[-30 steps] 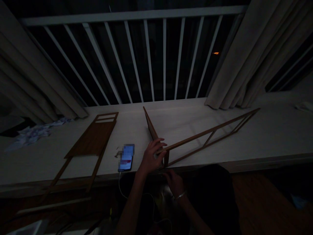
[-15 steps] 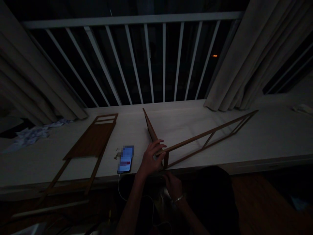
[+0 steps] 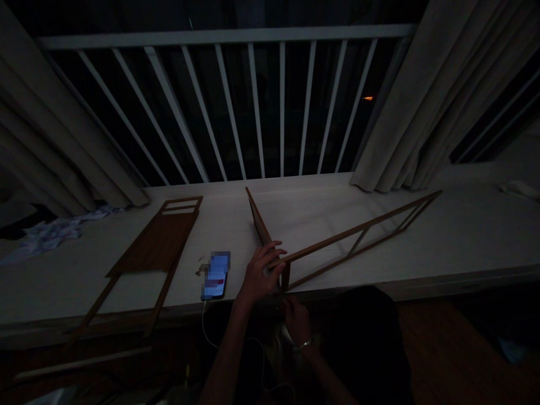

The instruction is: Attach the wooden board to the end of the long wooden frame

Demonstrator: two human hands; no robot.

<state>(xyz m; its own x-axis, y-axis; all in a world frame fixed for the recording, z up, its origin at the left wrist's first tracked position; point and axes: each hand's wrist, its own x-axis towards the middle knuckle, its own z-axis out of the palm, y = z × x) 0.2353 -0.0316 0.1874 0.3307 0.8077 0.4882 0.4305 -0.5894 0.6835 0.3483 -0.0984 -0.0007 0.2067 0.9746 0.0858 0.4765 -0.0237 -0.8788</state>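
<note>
My left hand (image 3: 261, 274) grips the corner where a long, narrow wooden ladder-like frame (image 3: 358, 237) meets a second, narrow wooden piece (image 3: 259, 223) that rises at an angle on the white ledge (image 3: 320, 225). My right hand (image 3: 296, 322) is in deep shadow just below the ledge's front edge, under that corner, with a bracelet on its wrist. What its fingers touch is hidden. To the left of my left hand lies a smartphone (image 3: 215, 275) with a lit, blurred screen.
A flat wooden slatted panel (image 3: 154, 242) lies on the ledge at left. A white cable (image 3: 206, 320) hangs from the phone. Beyond the ledge stands a white railing (image 3: 228, 35), with beige curtains (image 3: 392, 95) at both sides. Crumpled paper (image 3: 50, 236) lies far left.
My right hand has sunk slightly lower beneath the ledge edge. The view has drifted a little, while my left hand and the wooden frame stay together in place.
</note>
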